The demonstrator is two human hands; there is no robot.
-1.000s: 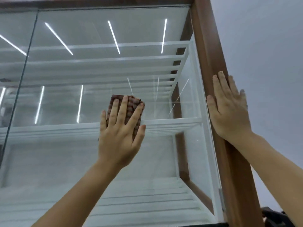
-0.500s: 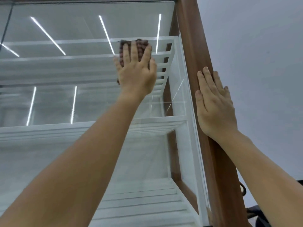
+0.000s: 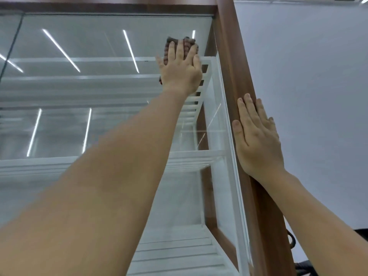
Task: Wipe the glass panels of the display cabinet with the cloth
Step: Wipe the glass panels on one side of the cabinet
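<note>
The display cabinet has a large front glass panel [image 3: 95,92] framed in brown wood [image 3: 235,72], with white shelves behind it. My left hand [image 3: 180,70] is stretched high and presses a brown knobbly cloth [image 3: 186,43] flat against the glass near the panel's upper right corner. Only the cloth's top edge shows above my fingers. My right hand [image 3: 256,136] lies flat, fingers together, against the wooden right post, holding nothing.
A narrow side glass panel [image 3: 217,136] meets the front one at the post. A plain grey wall [image 3: 308,96] fills the right. Ceiling lights reflect as bright streaks in the glass. A second glass panel [image 3: 8,36] starts at far left.
My left hand has swept the cloth upward and to the right across the glass, from mid panel to near the top right corner. My right hand stays on the post.
</note>
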